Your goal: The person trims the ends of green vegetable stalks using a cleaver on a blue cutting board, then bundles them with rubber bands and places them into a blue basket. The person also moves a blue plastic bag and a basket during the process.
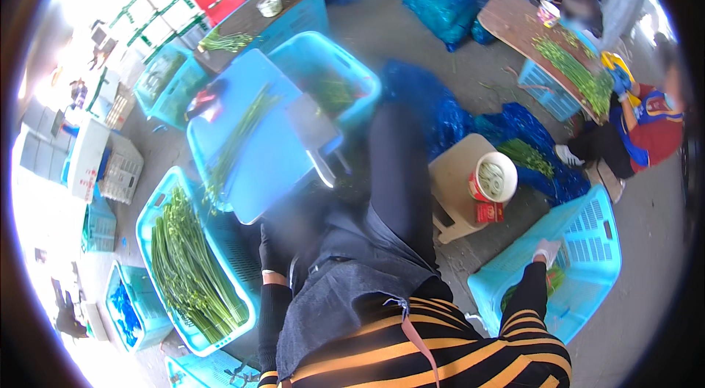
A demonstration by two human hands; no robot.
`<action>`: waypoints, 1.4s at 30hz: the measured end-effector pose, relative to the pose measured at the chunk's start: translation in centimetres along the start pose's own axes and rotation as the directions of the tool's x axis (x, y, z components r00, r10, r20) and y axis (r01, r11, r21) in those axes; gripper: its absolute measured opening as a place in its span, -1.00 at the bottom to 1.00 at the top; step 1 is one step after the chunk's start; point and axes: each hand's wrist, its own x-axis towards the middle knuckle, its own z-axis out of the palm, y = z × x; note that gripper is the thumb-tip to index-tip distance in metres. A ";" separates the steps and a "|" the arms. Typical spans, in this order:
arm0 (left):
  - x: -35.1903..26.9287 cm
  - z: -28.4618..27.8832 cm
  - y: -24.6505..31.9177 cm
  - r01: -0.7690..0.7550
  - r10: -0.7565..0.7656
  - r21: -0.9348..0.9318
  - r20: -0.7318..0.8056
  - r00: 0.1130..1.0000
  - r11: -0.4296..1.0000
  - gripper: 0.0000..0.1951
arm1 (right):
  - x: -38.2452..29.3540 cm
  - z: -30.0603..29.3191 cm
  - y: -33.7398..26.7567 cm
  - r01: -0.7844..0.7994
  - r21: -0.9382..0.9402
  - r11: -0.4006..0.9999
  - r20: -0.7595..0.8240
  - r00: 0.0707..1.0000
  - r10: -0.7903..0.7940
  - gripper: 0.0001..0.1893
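Note:
My right hand [547, 252], in a pale glove, reaches into a blue plastic crate [597, 256] at the lower right. Green stalks [555, 279] lie in that crate beside the hand; whether the fingers hold any is not clear. My left hand [272, 250] hangs low beside my apron, in a dark covering, its fingers hard to make out. In front of me, a blue board [275, 157] bears a loose row of long green stalks [242, 140] and a metal blade or plate [311, 121]. Left of me, a blue crate [144, 234] holds many bundled flowering stalks [190, 267].
A beige stool [457, 168] carries a tub of white rings [491, 179] and a small red box [489, 212]. Blue plastic sheeting [440, 118] lies on the floor. At the right, a co-worker in blue gloves sits by a wooden table [509, 16] with greens.

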 end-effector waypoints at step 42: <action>6.0 10.9 1.7 -0.119 0.100 -0.646 -0.066 0.993 0.754 -0.65 | -43.2 20.4 -53.6 0.112 0.677 0.728 0.673 0.308 -0.673 0.08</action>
